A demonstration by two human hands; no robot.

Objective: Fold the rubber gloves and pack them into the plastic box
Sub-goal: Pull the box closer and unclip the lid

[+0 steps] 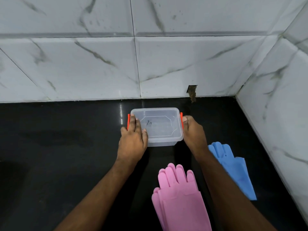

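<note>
Pink gloves [179, 197]: nearest me, stacked flat on the black counter [58, 147], fingers pointing away toward the wall.
Blue gloves [233, 169]: right of my right forearm, partly hidden by it, fingertips pointing away-left.
Plastic box [160, 129]: lidded, long axis left-right.
My left hand [132, 140]: fingers on the lid, at the orange clip [128, 121].
My right hand [193, 130]: gripping the box's right end.
Tiled wall [150, 64]: behind.

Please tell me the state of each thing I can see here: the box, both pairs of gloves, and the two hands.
Plastic box: lid on, upright on the black counter, orange clips at both ends.
Pink gloves: unfolded, flat on the counter, outside the box.
Blue gloves: unfolded, flat, partly hidden by the right arm.
Left hand: rests on the box's left end.
Right hand: holds the box's right end.
</note>
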